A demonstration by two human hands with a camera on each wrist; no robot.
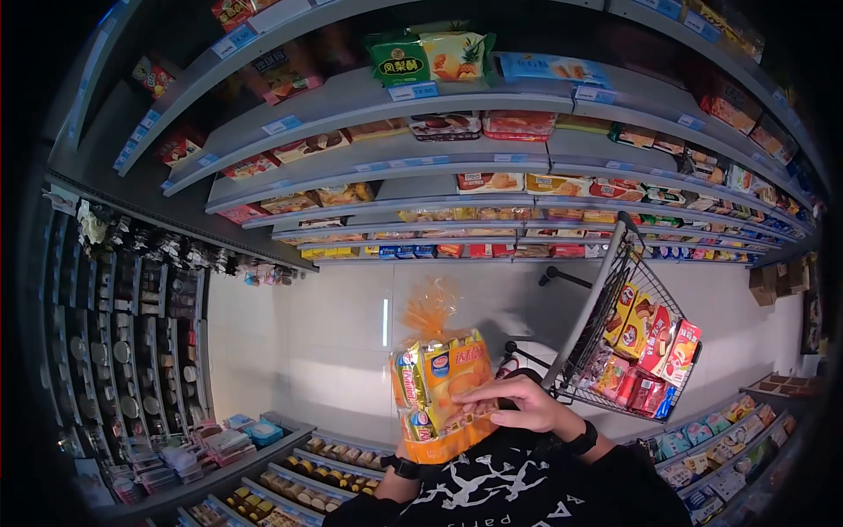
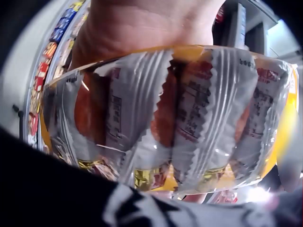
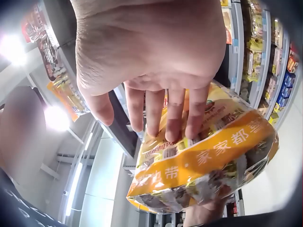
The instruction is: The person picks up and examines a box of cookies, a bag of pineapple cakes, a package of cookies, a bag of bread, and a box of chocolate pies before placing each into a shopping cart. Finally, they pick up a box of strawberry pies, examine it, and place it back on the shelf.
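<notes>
glossy plastic snack bag [image 1: 442, 386], wire metal cart [image 1: 615, 299]

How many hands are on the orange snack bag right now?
2. The right hand lies across the front of the bag, fingers on it; the left hand holds it from behind and below, mostly hidden in the head view.

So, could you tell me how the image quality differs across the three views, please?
Head view: strong fisheye bends the shelves into arcs, with dark corners. Left wrist view: the snack bag fills the frame, with glare on its clear plastic and the lower edge blurred. Right wrist view: the right hand is close and sharp, and ceiling lights bloom white at left.
</notes>
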